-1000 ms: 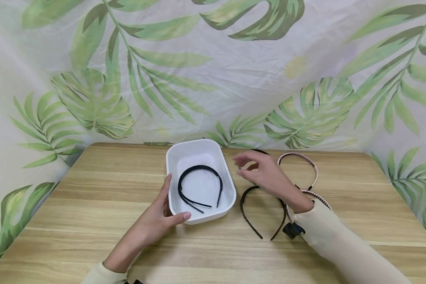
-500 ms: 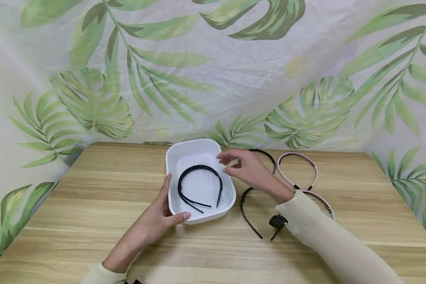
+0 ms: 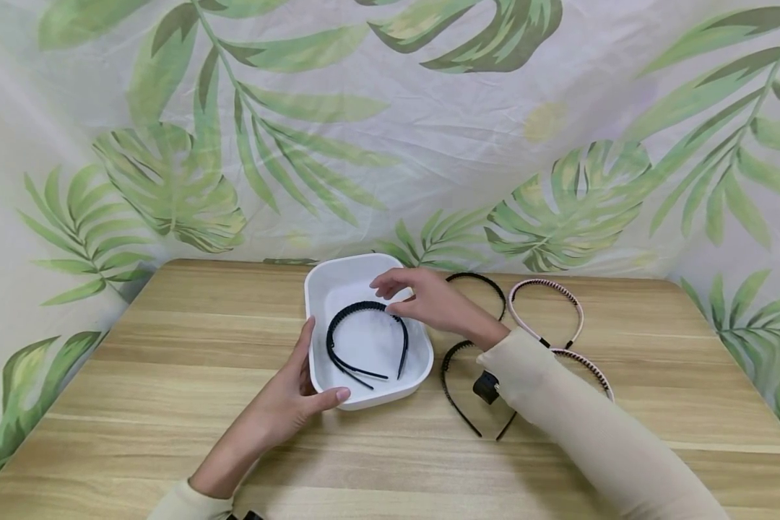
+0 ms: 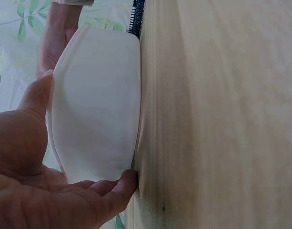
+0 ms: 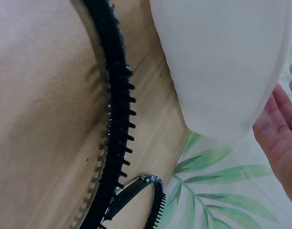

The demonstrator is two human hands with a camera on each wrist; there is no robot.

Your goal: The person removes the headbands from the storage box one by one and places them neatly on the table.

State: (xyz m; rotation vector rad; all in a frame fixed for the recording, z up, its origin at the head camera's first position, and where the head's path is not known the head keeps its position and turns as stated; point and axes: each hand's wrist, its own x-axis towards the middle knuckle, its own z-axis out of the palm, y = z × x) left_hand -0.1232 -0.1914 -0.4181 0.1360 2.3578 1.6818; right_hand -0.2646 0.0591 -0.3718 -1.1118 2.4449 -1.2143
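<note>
A white plastic box point(image 3: 425, 361) stands on the table, with two black headbands point(image 3: 331, 338) lying overlapped inside it. My left hand point(image 3: 292, 401) holds the box at its near left corner. Its thumb lies on the near rim, and in the left wrist view the fingers point(image 4: 119, 191) reach round the lower side. Over the right part of the box hovers my right hand point(image 3: 425, 300), fingers loosely curved with nothing in them. Its thumb overlaps the top of the headbands in the head view. Part of the box's far right rim is hidden behind this hand.
Right of the box lie a far black headband point(image 3: 487, 279) and a nearer black toothed headband point(image 3: 451, 386), partly under my right sleeve point(image 3: 559, 397). Farther right are two pink headbands, a far one point(image 3: 581, 318) and a nearer one point(image 3: 598, 372). A leaf-print cloth point(image 3: 338, 130) hangs behind the table.
My right hand has moved left, from above the black headbands on the table to over the box, its fingers empty throughout. The left hand and the box have stayed put.
</note>
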